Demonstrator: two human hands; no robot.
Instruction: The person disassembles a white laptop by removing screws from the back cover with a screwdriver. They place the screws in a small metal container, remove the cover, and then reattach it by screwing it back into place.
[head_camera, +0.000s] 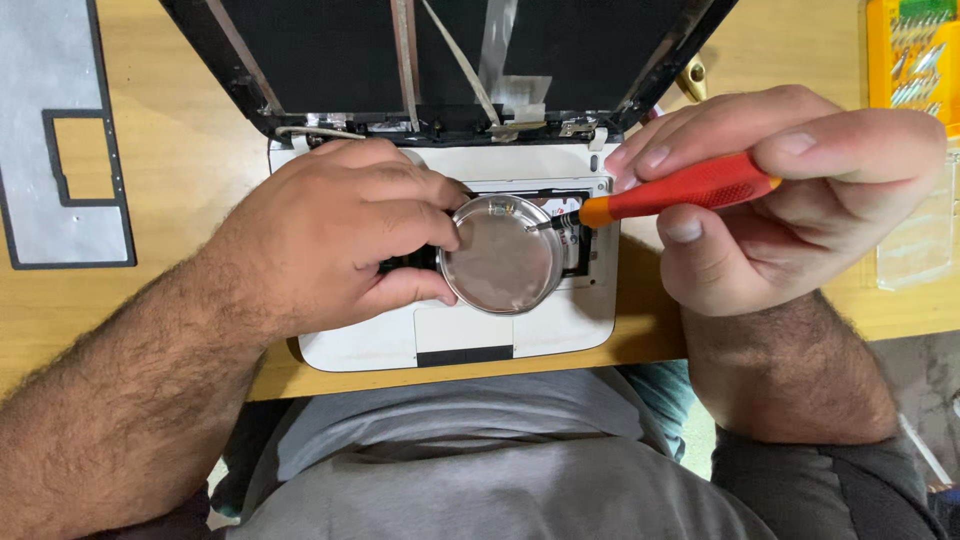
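Far left: a grey panel (60, 150) with a cut-out window lies flat on the tabletop (190, 150), well apart from my hands.
Left hand: my left hand (330, 235) rests on the white laptop base (470, 340), fingers (425, 190) pinching the rim of a round magnifying glass (502, 255) held over the open bay.
Centre: the dark lid (330, 50) stands open behind, loose ribbon cables (460, 70) hanging down near the hinge.
Right hand: my right hand (790, 190) has its fingers pressed round a red-and-orange screwdriver (680, 190); its tip sits under the lens edge, inside the bay.
Risk: I judge a slip of the tip could scratch parts inside, or a nudge of the lens could hide the spot.
Room: tight between lens, bay wall and hinge; open tabletop right, up to the yellow tool case (910, 50).
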